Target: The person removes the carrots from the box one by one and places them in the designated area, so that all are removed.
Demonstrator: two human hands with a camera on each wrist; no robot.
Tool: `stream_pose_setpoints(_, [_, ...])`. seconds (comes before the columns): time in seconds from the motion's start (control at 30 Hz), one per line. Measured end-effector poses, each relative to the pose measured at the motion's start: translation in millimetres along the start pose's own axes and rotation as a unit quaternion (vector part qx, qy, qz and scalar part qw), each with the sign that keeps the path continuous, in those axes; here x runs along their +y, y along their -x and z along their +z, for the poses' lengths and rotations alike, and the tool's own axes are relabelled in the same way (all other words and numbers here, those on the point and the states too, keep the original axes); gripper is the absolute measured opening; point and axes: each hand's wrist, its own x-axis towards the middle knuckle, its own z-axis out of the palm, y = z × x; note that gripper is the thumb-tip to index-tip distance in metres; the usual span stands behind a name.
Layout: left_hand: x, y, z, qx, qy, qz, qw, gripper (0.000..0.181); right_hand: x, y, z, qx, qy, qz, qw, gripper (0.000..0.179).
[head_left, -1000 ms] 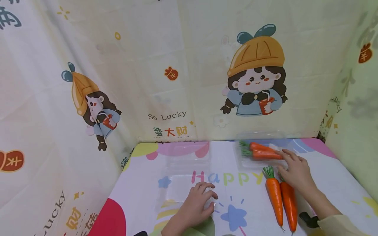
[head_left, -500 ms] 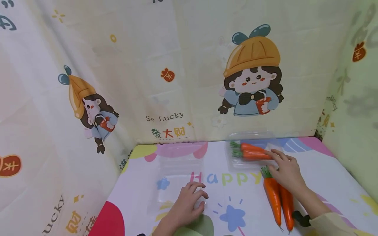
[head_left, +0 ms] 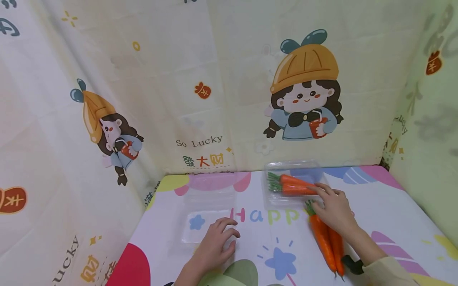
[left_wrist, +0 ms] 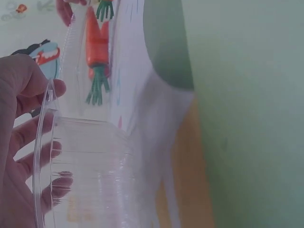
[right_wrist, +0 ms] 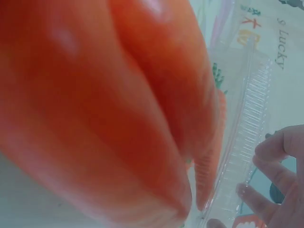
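Observation:
My left hand [head_left: 214,240] grips the right edge of a clear plastic clamshell box [head_left: 189,241], which lies unfolded on the table. In the left wrist view its thumb is at the box's rim [left_wrist: 42,142] and the fingers show through the plastic. A second clamshell box [head_left: 273,201] stands further back on the right, holding two orange carrots [head_left: 297,190] with green tops. My right hand [head_left: 334,210] holds this box at its right end. Two more carrots [head_left: 322,238] lie side by side on the table below that hand, filling much of the right wrist view.
The table [head_left: 264,242] wears a printed white cover with coloured shapes and letters. A patterned cloth [head_left: 243,99] hangs close behind and at both sides. A dark object [head_left: 352,265] sits at the right wrist.
Both clamshell boxes have slid left together with the hands on them. The loose carrots have shifted a little left and now lie closer together. The head view has turned slightly.

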Motion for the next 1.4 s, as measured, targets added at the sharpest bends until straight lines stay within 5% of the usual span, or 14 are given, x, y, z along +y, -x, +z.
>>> stream_pose_setpoints(0.47, [-7.9, 3.5, -2.7, -0.005, 0.019, -0.03, 0.9994, 0.015, -21.1, -4.9, 6.1, -0.026, 0.012, -0.01, 0.9996, 0.049])
stream_pose_setpoints(0.77, [-9.9, 4.5, -3.0, 0.042, -0.003, -0.029, 0.9987, 0.018, -31.1, -4.2, 8.3, -0.031, 0.012, -0.028, 0.9991, 0.053])
stream_pose_setpoints(0.9, [3.1, -7.5, -3.8, 0.068, 0.008, -0.067, 0.9954, 0.019, -30.0, 0.2, 9.6, -0.042, -0.006, 0.013, 0.999, 0.062])
stream_pose_setpoints(1.0, [20.9, -24.6, -2.0, 0.082, 0.098, -0.131, 0.9832, 0.019, -27.7, 6.9, 10.1, -0.049, -0.007, 0.063, 0.9968, 0.08])
stream_pose_setpoints(1.07, [34.1, -38.7, 1.4, 0.085, 0.206, -0.192, 0.9558, 0.017, -25.8, 11.6, 10.2, -0.054, 0.003, 0.091, 0.9944, 0.094])
stream_pose_setpoints(1.1, [40.6, -46.0, 3.8, 0.085, 0.267, -0.229, 0.9322, 0.016, -24.7, 13.6, 10.3, -0.06, 0.009, 0.102, 0.9929, 0.102])
stream_pose_setpoints(1.17, [51.1, -60.9, 10.5, 0.092, 0.389, -0.308, 0.8635, 0.015, -22.5, 17.1, 10.6, -0.079, 0.016, 0.121, 0.9894, 0.115])
stream_pose_setpoints(1.3, [59.3, -89.8, 28.5, 0.135, 0.564, -0.415, 0.7011, 0.03, -17.7, 22.8, 13.7, -0.117, 0.018, 0.13, 0.9844, 0.127])
stream_pose_setpoints(1.37, [57.7, -102.5, 37.3, 0.162, 0.604, -0.444, 0.6415, 0.033, -15.6, 24.9, 16.1, -0.127, 0.01, 0.131, 0.9831, 0.128])
stream_pose_setpoints(1.4, [56.1, -107.9, 41.4, 0.174, 0.614, -0.454, 0.6216, 0.034, -14.8, 26.0, 17.1, -0.13, 0.004, 0.132, 0.9827, 0.129])
